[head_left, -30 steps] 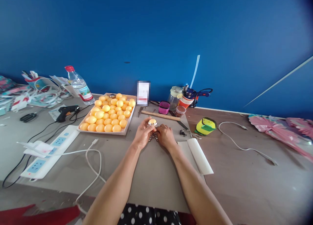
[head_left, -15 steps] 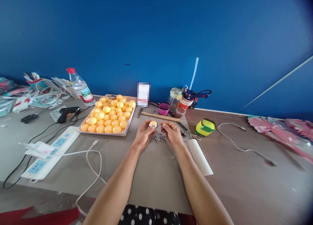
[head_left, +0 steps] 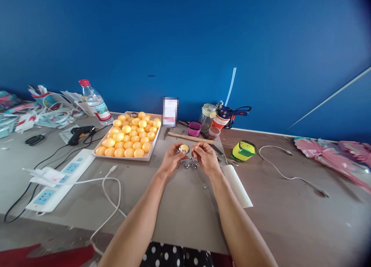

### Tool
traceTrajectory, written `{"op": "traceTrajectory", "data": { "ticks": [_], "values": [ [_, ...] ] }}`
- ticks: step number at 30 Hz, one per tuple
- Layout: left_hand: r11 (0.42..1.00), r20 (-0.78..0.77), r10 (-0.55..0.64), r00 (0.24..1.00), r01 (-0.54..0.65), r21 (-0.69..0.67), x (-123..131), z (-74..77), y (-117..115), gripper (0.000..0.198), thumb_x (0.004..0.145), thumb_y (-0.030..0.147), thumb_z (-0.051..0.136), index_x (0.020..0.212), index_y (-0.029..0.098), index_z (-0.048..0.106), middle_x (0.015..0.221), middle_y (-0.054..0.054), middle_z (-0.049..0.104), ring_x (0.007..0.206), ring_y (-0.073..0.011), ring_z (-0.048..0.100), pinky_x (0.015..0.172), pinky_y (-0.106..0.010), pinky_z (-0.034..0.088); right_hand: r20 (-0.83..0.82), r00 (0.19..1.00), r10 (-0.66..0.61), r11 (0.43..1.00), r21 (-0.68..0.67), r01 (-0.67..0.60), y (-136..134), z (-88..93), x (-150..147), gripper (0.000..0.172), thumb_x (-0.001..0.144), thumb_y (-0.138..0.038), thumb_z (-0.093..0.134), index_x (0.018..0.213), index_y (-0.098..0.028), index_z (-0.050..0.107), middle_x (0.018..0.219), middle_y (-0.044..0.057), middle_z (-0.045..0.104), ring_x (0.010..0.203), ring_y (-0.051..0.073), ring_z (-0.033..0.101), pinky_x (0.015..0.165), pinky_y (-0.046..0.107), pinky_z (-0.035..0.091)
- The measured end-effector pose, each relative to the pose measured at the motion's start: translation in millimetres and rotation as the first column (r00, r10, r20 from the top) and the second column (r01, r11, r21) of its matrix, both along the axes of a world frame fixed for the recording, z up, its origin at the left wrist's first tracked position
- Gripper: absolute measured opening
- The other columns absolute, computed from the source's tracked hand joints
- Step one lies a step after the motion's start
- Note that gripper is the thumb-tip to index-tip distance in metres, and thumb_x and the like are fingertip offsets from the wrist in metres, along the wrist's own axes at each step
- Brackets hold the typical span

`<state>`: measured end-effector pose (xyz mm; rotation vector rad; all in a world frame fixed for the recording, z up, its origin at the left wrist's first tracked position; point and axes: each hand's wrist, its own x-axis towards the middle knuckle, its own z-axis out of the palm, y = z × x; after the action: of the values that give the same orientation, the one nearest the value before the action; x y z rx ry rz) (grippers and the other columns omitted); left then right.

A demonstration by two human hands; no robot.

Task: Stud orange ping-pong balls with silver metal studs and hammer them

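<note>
My left hand is closed on a yellow ball studded with shiny silver pieces, its plain yellow top facing up. Close by on the right, my right hand has thumb and fingertips pinched together; anything between them is too small to make out. Small shiny metal pieces lie scattered on the table below and between my hands. To the left, a shallow cardboard tray is filled with yellow-orange balls, and one studded ball lies at its back edge.
Behind my hands lie a wooden-handled hammer, a purple cup and a small lidded jar. A yellow-green container and white paper stand right. Left are a power strip, glue gun and water bottle.
Both hands have shifted slightly to the right. The studded ball in my left hand has moved with it and tilted a little; my right hand stays pinched.
</note>
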<state>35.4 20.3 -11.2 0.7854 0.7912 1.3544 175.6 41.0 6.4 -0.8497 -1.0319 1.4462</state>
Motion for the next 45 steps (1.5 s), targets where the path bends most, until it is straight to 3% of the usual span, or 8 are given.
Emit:
{"op": "traceTrajectory", "data": {
  "ticks": [7,12,17,25,34,45],
  "values": [
    [0.999,0.007,-0.026,1.0,0.025,0.031,0.4,-4.0,1.4,0.046,0.062,0.023,0.075,0.103,0.017,0.054,0.09,-0.002,0.058,0.069,-0.0098,0.057,0.069,-0.026,0.046,-0.018,0.986,0.166,0.985,-0.053,-0.167,-3.0,4.1,6.7,0.017,0.065,-0.03,0.07,0.071,-0.018,0.061,0.069,-0.002,0.059,0.054,0.007,0.05,0.056,0.023,0.039],
    [0.999,-0.003,-0.033,0.999,0.033,0.043,0.3,-5.3,1.3,0.044,0.063,0.023,0.074,0.103,0.017,0.056,0.093,-0.002,0.057,0.072,-0.0104,0.056,0.07,-0.027,0.047,0.015,0.991,0.133,0.99,-0.057,-0.132,-2.2,1.0,6.5,0.022,0.067,-0.035,0.069,0.064,-0.018,0.056,0.06,-0.005,0.054,0.041,0.003,0.035,0.046,0.021,0.031],
    [0.999,-0.003,-0.03,1.0,0.03,0.042,0.4,-3.3,0.5,0.044,0.063,0.023,0.075,0.102,0.018,0.056,0.092,-0.001,0.056,0.071,-0.0099,0.056,0.07,-0.027,0.047,0.038,0.98,0.193,0.978,-0.083,-0.19,-2.3,2.7,8.4,0.021,0.064,-0.031,0.07,0.074,-0.017,0.06,0.068,-0.002,0.059,0.05,0.006,0.047,0.052,0.022,0.036],
    [0.998,-0.075,-0.024,0.997,0.028,0.053,-1.6,-5.7,0.5,0.045,0.065,0.026,0.073,0.105,0.018,0.056,0.093,-0.003,0.057,0.073,-0.0108,0.056,0.07,-0.027,0.047,0.211,0.973,0.097,0.994,-0.061,-0.086,-1.4,-1.3,7.4,0.019,0.061,-0.029,0.069,0.072,-0.017,0.058,0.058,-0.005,0.053,0.049,0.006,0.039,0.049,0.021,0.029],
    [0.996,-0.135,-0.043,0.99,0.053,0.073,-3.5,-13.1,3.2,0.047,0.067,0.029,0.072,0.11,0.019,0.055,0.094,-0.004,0.059,0.072,-0.0115,0.057,0.072,-0.028,0.046,0.263,0.954,0.146,0.988,-0.084,-0.128,-2.4,-4.8,5.6,0.021,0.063,-0.033,0.067,0.074,-0.017,0.059,0.059,-0.003,0.056,0.054,0.009,0.047,0.055,0.023,0.036],
    [0.998,-0.219,-0.029,0.975,0.038,0.04,1.1,-0.5,-3.4,0.046,0.061,0.027,0.075,0.102,0.016,0.059,0.086,-0.004,0.062,0.074,-0.0142,0.056,0.068,-0.026,0.044,0.225,0.964,0.143,0.978,-0.181,-0.103,-4.2,-1.0,2.8,0.028,0.055,-0.03,0.071,0.07,-0.019,0.05,0.06,-0.006,0.055,0.051,0.009,0.052,0.054,0.025,0.041]
  ]
}}
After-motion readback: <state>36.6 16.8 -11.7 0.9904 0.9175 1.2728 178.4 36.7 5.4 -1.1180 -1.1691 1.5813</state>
